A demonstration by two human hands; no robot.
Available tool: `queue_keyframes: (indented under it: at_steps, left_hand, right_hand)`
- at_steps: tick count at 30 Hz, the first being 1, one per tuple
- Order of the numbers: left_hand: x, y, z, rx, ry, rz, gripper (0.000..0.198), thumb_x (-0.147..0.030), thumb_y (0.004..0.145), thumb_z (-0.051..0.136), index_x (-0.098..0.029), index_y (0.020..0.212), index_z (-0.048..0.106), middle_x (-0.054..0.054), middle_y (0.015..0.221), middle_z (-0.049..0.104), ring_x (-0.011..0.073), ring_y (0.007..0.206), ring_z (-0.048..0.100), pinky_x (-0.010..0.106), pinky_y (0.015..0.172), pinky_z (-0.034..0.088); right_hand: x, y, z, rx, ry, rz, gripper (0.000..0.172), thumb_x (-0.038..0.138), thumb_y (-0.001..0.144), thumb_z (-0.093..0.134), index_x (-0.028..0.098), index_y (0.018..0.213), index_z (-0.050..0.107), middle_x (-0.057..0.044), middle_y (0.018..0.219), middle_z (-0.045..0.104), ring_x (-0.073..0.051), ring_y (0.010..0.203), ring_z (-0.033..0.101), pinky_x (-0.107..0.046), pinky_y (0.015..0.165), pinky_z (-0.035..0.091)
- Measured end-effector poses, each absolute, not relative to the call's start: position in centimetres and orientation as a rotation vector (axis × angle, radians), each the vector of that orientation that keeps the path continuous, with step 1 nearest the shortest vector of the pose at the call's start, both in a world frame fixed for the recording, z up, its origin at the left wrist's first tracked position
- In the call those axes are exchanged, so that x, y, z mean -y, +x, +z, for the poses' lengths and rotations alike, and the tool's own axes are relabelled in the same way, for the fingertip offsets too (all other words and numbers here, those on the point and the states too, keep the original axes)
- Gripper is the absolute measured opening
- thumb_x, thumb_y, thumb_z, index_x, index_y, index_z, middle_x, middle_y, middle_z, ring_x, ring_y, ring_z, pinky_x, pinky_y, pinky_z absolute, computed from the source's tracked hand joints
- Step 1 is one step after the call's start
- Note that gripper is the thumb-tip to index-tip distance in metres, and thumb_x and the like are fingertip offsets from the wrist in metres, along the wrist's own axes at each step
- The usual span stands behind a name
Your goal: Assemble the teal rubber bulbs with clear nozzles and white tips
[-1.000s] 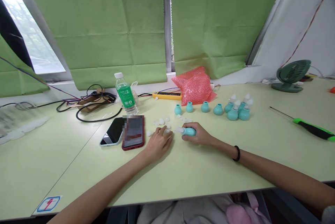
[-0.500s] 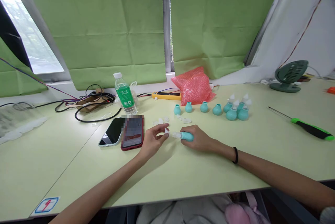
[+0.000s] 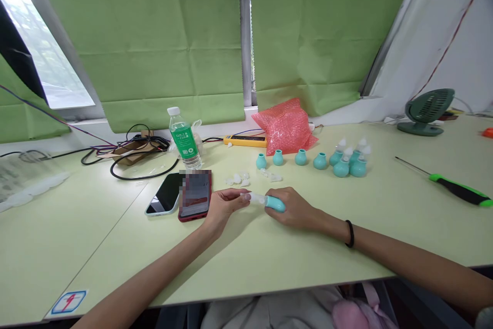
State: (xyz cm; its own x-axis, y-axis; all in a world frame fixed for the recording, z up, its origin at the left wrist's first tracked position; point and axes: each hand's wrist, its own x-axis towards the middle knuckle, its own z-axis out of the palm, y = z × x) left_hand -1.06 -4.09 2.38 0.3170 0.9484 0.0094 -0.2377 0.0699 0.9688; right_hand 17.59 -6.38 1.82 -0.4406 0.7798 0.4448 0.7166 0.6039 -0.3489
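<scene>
My right hand (image 3: 290,207) is wrapped around a teal squeeze bulb (image 3: 276,204), which lies on its side with a clear nozzle (image 3: 259,199) pointing left. My left hand (image 3: 229,206) pinches a small white tip (image 3: 247,196) at the nozzle's end; whether it is seated there I cannot tell. Behind my hands lie small clear and white plastic pieces (image 3: 238,179) in two loose groups. Several open teal bulbs (image 3: 301,157) stand in a row farther back. To their right, several bulbs with white pointed tips (image 3: 341,167) stand upright together.
Two phones (image 3: 194,200) lie left of my left hand, a water bottle (image 3: 185,140) behind them. Farther back are coiled black cables (image 3: 144,147), a yellow power strip (image 3: 245,141) and a red bubble-wrap bag (image 3: 287,128). A screwdriver (image 3: 458,188) and a green fan (image 3: 425,112) are at right.
My left hand has brought the small white tip rightward to the end of the clear nozzle. My right hand keeps hold of the teal bulb, almost in place.
</scene>
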Motion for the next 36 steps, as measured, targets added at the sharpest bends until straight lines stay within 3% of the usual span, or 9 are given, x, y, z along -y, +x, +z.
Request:
queue_keyframes:
  at_steps: [8,16,26,36]
  left_hand:
    - [4.1,-1.0,2.4,-0.786,1.235,0.904,0.031,-0.028,0.061,0.066,-0.006,0.083,0.062,0.007,0.065,0.063,0.0120,0.056,0.056,0.029,0.062,0.049]
    - [4.5,-0.8,2.2,-0.790,1.269,0.958,0.029,-0.029,0.062,0.065,-0.005,0.078,0.061,0.010,0.067,0.064,0.0154,0.062,0.059,0.030,0.065,0.049]
    - [5.0,-1.1,3.5,-0.763,1.396,0.870,0.027,-0.030,0.060,0.065,-0.005,0.071,0.063,0.008,0.057,0.063,0.0123,0.048,0.056,0.023,0.049,0.048]
    - [5.3,-0.8,3.4,-0.765,1.392,0.932,0.025,-0.028,0.062,0.064,-0.005,0.072,0.063,0.007,0.058,0.063,0.0131,0.049,0.057,0.025,0.051,0.050]
  right_hand:
    - [6.5,17.6,1.8,2.258,-1.175,0.024,0.009,0.019,0.068,0.049,0.017,0.076,0.051,-0.001,0.064,0.059,-0.012,0.055,0.051,-0.021,0.052,0.035]
    - [6.7,17.2,1.2,2.249,-1.178,-0.168,0.023,0.034,0.076,0.045,0.015,0.087,0.053,-0.005,0.071,0.061,-0.014,0.061,0.056,-0.022,0.052,0.035]
    - [7.1,17.6,2.8,2.291,-1.043,0.390,0.018,0.031,0.074,0.049,0.014,0.077,0.056,0.001,0.055,0.052,-0.007,0.046,0.043,-0.018,0.046,0.032]
    - [6.8,17.4,2.6,2.205,-1.030,0.622,0.022,0.034,0.074,0.048,0.014,0.077,0.055,0.002,0.056,0.047,-0.007,0.049,0.039,-0.017,0.046,0.032]
